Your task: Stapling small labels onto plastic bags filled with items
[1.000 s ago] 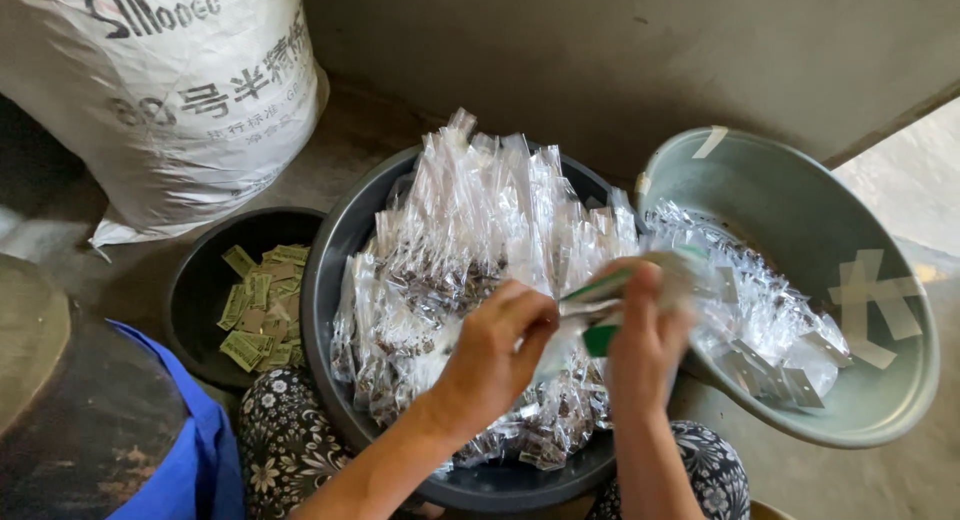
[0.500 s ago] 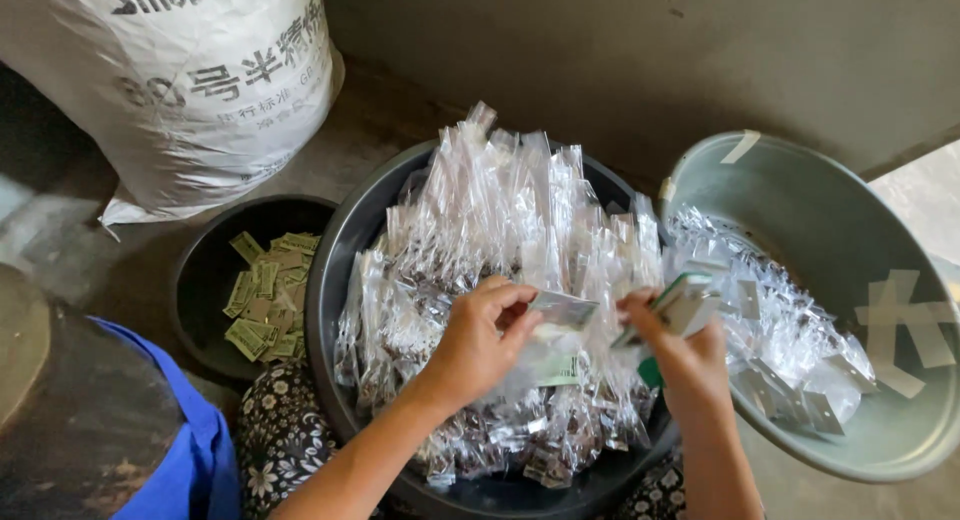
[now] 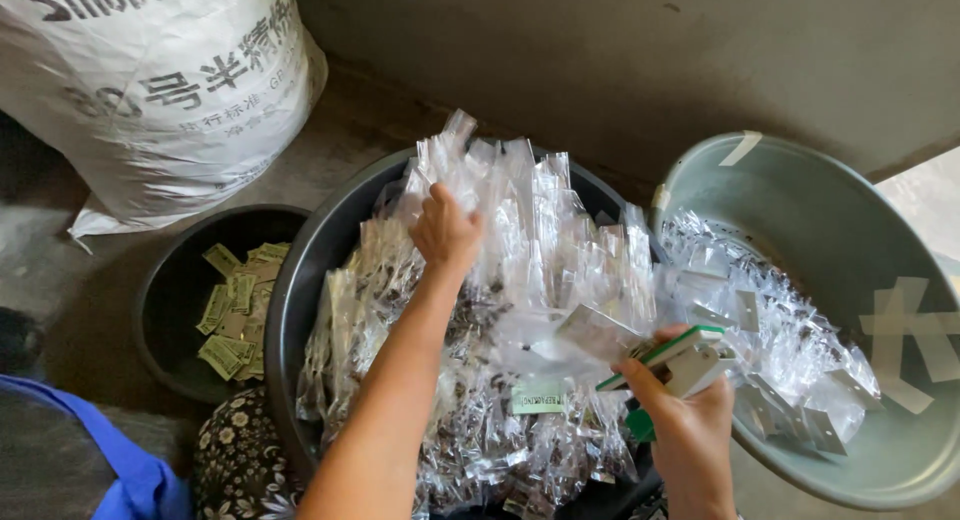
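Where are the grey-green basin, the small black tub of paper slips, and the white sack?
grey-green basin (image 3: 800, 195): head view, bare inner wall.
small black tub (image 3: 175, 280): head view, inner wall left of the slips.
white sack (image 3: 150, 100): head view, middle of its front.

Left hand (image 3: 445, 230) reaches into the heap of clear plastic packets (image 3: 520, 280) filling the large black round basin (image 3: 300, 290). Right hand (image 3: 690, 420) grips a small green-and-white flat tool (image 3: 668, 355) beside the grey-green plastic tub (image 3: 850, 230), which also contains packets. Small black bowl (image 3: 165, 300) holds green paper tags (image 3: 235, 305). White woven sack (image 3: 150, 90) stands behind.
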